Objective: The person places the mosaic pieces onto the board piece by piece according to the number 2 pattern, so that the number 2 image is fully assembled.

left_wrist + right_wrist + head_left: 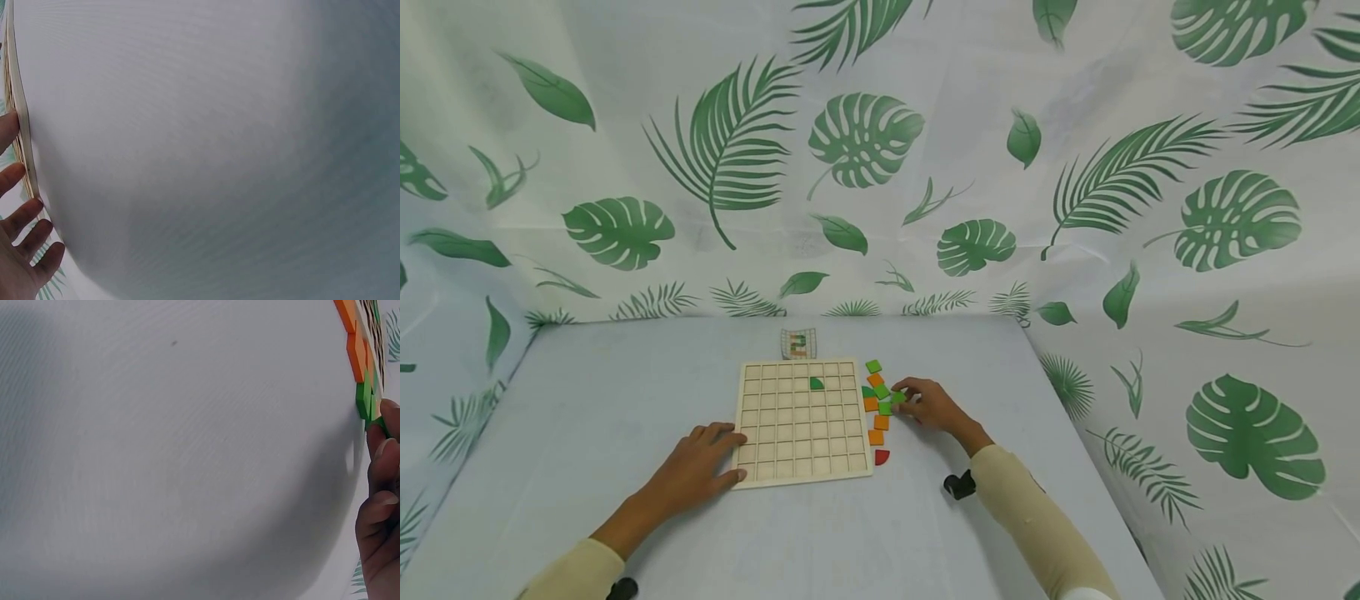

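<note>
A pale wooden grid board (pixel 805 477) lies on the table, with one dark green quarter-round tile (pixel 817 383) in a cell of an upper row. At the board's left edge, my left hand (pixel 696 462) rests with its fingers spread, fingertips and thumb touching the rim. My right hand (pixel 934 406) pinches a light green tile (pixel 898 398) between thumb and fingers, just right of the loose pieces. In the right wrist view, the fingers (pixel 382 465) partly hide that tile.
Several orange tiles (pixel 876 437) and light green tiles (pixel 873 366) lie along the board's right side, with a red quarter-round tile (pixel 882 457) nearest me. A small printed pattern card (pixel 798 342) lies beyond the board. Leaf-patterned cloth (pixel 865 250) hangs behind the table.
</note>
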Action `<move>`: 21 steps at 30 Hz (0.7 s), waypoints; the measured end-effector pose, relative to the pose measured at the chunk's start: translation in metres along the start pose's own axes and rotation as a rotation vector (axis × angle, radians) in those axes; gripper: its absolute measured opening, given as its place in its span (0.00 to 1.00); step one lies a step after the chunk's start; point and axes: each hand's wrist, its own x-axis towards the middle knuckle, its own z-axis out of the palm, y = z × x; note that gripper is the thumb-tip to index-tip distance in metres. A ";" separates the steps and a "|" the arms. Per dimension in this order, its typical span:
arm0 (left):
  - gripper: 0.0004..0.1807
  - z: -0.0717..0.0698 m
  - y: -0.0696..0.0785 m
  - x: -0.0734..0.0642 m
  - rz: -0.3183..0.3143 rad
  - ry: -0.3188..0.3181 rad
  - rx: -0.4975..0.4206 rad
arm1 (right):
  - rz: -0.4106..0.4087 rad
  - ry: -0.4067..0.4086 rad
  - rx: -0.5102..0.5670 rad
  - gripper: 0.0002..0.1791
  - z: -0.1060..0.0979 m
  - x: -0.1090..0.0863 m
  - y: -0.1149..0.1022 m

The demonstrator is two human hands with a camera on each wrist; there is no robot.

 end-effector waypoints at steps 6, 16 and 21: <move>0.28 0.000 0.000 0.000 0.005 0.003 0.001 | -0.011 -0.019 0.078 0.19 -0.001 0.000 -0.006; 0.28 0.000 0.000 -0.001 0.007 0.007 -0.017 | -0.017 -0.031 0.143 0.19 0.005 0.002 -0.014; 0.27 -0.002 0.001 -0.001 0.014 0.018 -0.027 | -0.026 -0.031 0.158 0.17 0.009 0.006 -0.019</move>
